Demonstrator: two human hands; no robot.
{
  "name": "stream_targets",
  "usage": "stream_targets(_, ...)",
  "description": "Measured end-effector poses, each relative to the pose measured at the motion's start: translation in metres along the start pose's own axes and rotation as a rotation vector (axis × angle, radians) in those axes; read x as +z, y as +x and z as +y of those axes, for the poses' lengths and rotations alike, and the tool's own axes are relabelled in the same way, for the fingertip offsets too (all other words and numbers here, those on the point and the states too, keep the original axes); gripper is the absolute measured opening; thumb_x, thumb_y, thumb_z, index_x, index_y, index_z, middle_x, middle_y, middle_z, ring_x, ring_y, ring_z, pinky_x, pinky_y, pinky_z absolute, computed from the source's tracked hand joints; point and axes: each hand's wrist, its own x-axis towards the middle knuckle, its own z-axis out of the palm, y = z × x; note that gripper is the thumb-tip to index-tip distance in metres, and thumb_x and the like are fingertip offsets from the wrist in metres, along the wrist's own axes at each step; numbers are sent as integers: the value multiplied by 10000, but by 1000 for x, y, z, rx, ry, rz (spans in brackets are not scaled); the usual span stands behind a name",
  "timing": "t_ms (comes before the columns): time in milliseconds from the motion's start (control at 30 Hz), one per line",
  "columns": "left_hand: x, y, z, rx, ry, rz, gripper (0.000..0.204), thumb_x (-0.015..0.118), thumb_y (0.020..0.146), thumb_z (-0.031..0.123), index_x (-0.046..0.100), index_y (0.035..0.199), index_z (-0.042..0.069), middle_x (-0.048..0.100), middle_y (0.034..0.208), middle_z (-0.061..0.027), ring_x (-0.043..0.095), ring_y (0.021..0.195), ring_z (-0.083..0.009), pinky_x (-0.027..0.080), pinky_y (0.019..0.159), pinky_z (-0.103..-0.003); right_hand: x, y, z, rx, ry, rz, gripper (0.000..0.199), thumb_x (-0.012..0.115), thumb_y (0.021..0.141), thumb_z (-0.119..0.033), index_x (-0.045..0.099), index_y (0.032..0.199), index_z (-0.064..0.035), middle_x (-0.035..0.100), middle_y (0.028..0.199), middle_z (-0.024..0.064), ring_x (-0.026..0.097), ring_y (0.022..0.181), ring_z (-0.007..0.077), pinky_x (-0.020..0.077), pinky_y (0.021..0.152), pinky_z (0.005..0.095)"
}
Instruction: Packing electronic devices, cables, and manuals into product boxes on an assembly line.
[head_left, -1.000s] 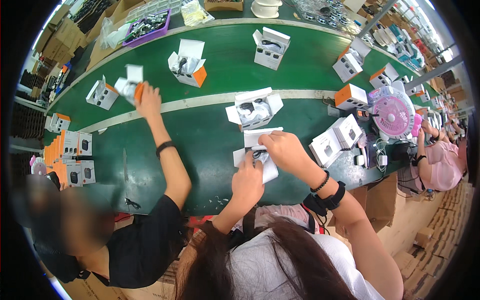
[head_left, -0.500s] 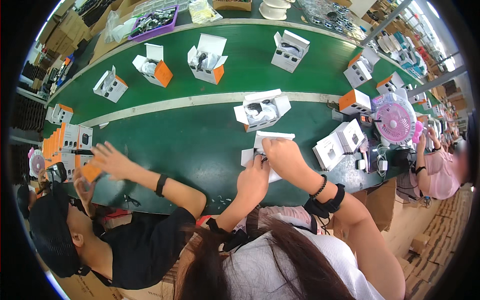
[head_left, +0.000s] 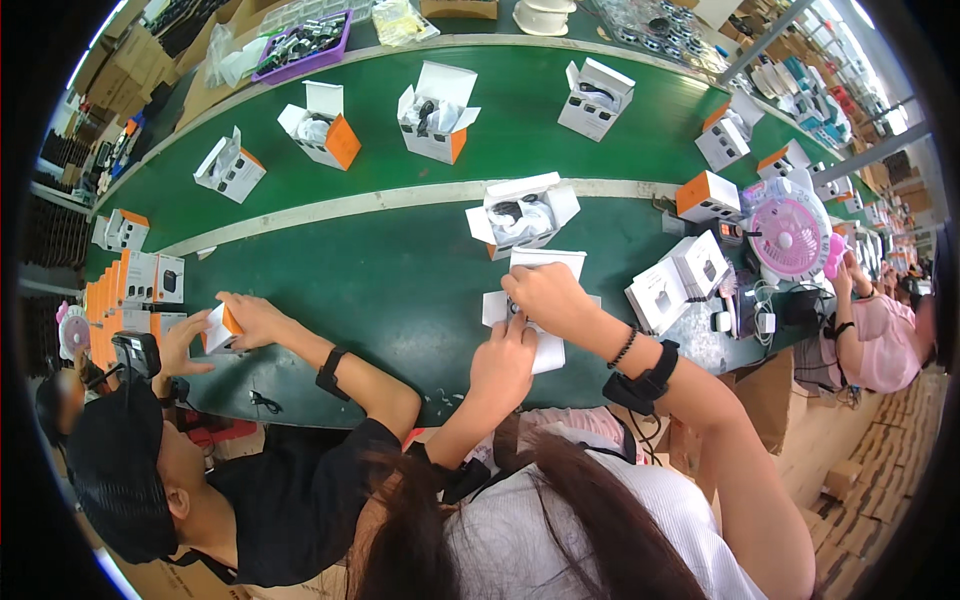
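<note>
Left hand: the left hand (head_left: 503,362) is reaching from the near side into the open box (head_left: 549,353), its fingers bending down inside; whether this grip is grasping anything, the view is not telling.
Right hand: the right hand (head_left: 553,298) is leaning over the same box from the right, its fingers curling close to the left fingertips; its own fingertips are hiding, so one cannot tell whether the grip is clenched on something.
Open box: it is resting on the worktop (head_left: 400,270), near the middle, with one white flap rising on the far side and another spreading left.
Filled box: just beyond it, a filled box (head_left: 520,243) is holding clear-wrapped contents and a dark cable.
Far belt: the green belt (head_left: 510,110) is carrying a row of open cartons (head_left: 428,142).
Right side: white printed stacks (head_left: 657,295) are lying near a pink-and-white fan (head_left: 785,238).
Left side: a co-worker (head_left: 300,490) in black is holding a white-and-orange carton (head_left: 219,330) near the stacked boxes (head_left: 140,275), while a black cable (head_left: 265,403) is lying near the edge.
</note>
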Motion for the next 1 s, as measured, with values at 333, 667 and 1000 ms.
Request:
stream_targets(333,-7,-1,-2,-85,-80,-164,486,781,525,46,582,966,-5,507,1241,-167,558,1026,-321,521,798,-397,-7,-4,4,79,201,80,89,687,665,-183,649,696,-109,596,762,14,613,682,195,467,638,350)
stream_targets(667,-9,-6,-9,-38,-61,-115,397,753,577,76,593,931,-11,500,1270,-176,572,1018,-301,554,731,-369,20,-2,-3,-17,3,164,86,684,696,-179,625,716,-119,549,756,-2,527,838,185,453,747,307)
stream_targets(1000,-21,-29,-50,-754,-1089,583,212,744,725,36,593,870,11,622,896,-89,611,692,-159,502,600,-282,-8,-83,2,619,738,556,154,581,808,-21,586,960,-46,547,747,12,597,709,149,486,583,276)
